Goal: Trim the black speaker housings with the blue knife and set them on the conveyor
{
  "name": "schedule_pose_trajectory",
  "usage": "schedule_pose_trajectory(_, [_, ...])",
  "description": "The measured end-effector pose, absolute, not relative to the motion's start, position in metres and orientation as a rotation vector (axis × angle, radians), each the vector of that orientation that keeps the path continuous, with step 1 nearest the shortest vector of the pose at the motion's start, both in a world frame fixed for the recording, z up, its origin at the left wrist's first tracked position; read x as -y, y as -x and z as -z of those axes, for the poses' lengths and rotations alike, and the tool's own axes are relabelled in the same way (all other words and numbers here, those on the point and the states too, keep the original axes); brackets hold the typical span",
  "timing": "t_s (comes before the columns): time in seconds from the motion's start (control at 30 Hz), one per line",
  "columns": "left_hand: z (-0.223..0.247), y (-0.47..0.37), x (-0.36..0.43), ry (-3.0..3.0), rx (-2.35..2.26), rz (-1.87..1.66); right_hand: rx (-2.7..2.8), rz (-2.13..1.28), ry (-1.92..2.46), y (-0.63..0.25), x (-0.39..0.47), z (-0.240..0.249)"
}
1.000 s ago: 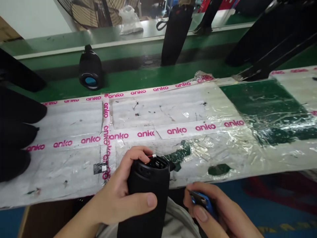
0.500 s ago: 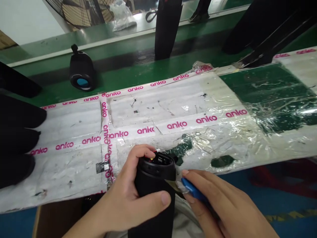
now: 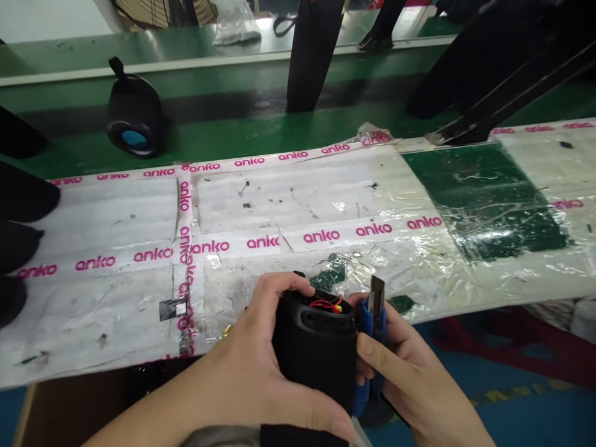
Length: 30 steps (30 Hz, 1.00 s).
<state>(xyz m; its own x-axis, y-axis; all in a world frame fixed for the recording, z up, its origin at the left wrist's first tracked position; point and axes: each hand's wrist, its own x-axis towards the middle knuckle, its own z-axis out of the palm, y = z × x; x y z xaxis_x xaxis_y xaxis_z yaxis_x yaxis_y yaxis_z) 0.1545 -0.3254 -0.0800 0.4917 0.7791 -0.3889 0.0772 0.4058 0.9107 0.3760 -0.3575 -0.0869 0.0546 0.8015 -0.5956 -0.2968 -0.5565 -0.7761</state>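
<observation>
A black cylindrical housing stands upright at the lower middle, its open top showing red wires and a small yellow piece. Around its left side and front wraps my left hand, fingertips at the top rim. My right hand grips a blue utility knife with the metal blade pointing up, close against the housing's right side. Some of the right fingers are hidden behind the knife and housing.
Pink-lettered tape and clear film cover the white table edge. A black speaker with a blue face rests on the green surface behind. Dark cylinders lie at the left, and another stands at the back. A black bar slants at the right.
The housing has turned, bringing its red wires into view. The knife has swung from beside the housing's front to blade up, and the camera view has shifted slightly.
</observation>
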Motion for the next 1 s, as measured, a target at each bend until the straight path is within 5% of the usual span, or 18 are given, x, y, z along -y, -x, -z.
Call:
schedule_pose_trajectory(0.37, [0.09, -0.189, 0.324, -1.481, -0.939, -0.91, 0.492, -1.664, 1.47, -0.386, 0.37, 0.089])
schedule_pose_trajectory(0.7, [0.052, -0.171, 0.331, -1.545, -1.335, -0.704, 0.684, -1.757, 1.411, -0.362, 0.372, 0.091])
schedule_pose_trajectory(1.0, [0.052, -0.165, 0.325, -1.698, -1.318, -0.607, 2.441, -0.176, 1.148, -0.4, 0.363, 0.066])
